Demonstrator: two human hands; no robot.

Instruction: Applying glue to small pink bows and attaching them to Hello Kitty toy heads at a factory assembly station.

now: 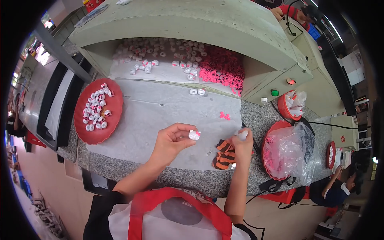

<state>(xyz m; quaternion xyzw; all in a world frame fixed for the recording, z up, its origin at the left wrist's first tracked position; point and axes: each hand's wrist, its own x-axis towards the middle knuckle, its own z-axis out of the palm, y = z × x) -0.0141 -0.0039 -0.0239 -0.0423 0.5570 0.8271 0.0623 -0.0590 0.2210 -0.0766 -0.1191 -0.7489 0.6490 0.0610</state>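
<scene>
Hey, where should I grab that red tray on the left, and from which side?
I'd take the red tray by its right rim, coming from over the paper with the left hand once free. That wavy edge is bare and nearest you, while the white pieces sit inward. It's wide, so perhaps steady the near rim too.

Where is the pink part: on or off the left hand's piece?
On: the pink part overlaps the upper right of the white piece.

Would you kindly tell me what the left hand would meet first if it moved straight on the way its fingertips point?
Going rightward, the left hand, with its white cat-head piece, would probably meet the pale object in the right hand first, though their relative heights are unclear.
</scene>
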